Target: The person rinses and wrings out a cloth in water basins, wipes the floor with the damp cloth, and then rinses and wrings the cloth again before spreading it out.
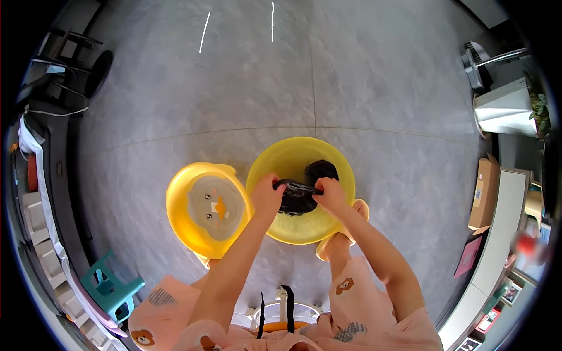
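Over a large yellow tub [272, 158], a dark, shiny, wet-looking black cloth [297, 202] is stretched between my two hands. My left hand [269, 192] pinches its upper left edge, fingers closed. Its upper right edge is gripped by my right hand [331, 194], also with closed fingers. The cloth hangs down into the tub, and its exact kind cannot be made out. Another bunched black piece [322, 169] lies in the tub beyond my right hand. Left of the tub, close to my left forearm, stands a yellow basin [178, 199] with a duck-like face on its pale bottom.
My slippered foot [336, 243] is close against the tub's right side. A teal stool [111, 284] is at the lower left. Along the right stand a white planter [506, 108], a cardboard box [484, 193] and shelving. Black chairs [70, 58] are at the upper left.
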Action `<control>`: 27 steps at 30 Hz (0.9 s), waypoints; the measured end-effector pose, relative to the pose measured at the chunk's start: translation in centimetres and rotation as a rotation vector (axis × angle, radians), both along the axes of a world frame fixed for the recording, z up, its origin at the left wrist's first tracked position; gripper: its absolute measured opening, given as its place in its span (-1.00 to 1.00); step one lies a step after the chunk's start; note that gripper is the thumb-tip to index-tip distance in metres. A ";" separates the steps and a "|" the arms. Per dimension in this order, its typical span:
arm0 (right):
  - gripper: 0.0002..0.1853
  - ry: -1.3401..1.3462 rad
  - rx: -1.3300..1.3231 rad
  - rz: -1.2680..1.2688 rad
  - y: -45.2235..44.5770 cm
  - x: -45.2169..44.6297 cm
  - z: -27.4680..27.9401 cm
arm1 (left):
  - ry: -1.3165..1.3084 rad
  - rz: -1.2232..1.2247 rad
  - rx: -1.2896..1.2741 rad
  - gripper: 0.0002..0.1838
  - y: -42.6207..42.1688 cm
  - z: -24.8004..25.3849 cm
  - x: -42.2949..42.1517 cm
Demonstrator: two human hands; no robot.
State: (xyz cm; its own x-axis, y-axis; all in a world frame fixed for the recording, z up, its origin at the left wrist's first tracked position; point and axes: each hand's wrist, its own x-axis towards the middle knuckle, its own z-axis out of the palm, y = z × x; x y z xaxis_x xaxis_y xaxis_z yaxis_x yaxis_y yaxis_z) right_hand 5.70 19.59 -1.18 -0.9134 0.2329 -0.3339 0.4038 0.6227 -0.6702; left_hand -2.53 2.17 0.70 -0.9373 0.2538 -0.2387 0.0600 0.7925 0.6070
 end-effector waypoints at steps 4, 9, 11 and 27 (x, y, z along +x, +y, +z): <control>-0.76 -0.192 -0.267 0.029 1.5 -0.8 7.1 | -0.292 0.213 0.413 -0.84 -1.6 6.4 1.0; -0.76 -0.212 -0.637 0.095 0.8 -1.1 14.9 | -0.679 0.418 0.841 -0.84 -2.3 14.3 2.7; -0.81 -0.294 -0.759 -0.042 -0.4 -1.1 18.2 | -0.837 0.498 1.050 -0.81 -2.0 16.0 3.7; -0.78 -0.365 -1.205 -0.782 -3.5 4.4 -0.9 | -0.575 0.583 1.015 -0.65 0.7 6.5 11.5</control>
State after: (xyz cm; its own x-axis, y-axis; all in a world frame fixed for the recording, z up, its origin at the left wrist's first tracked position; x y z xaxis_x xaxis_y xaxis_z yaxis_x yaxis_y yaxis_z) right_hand 10.09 16.09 -2.08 -0.5151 0.0370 -0.8563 0.6219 -0.6713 -0.4031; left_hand 9.01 2.90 7.18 -0.7984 0.1494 -0.5833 -0.6021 -0.2108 0.7701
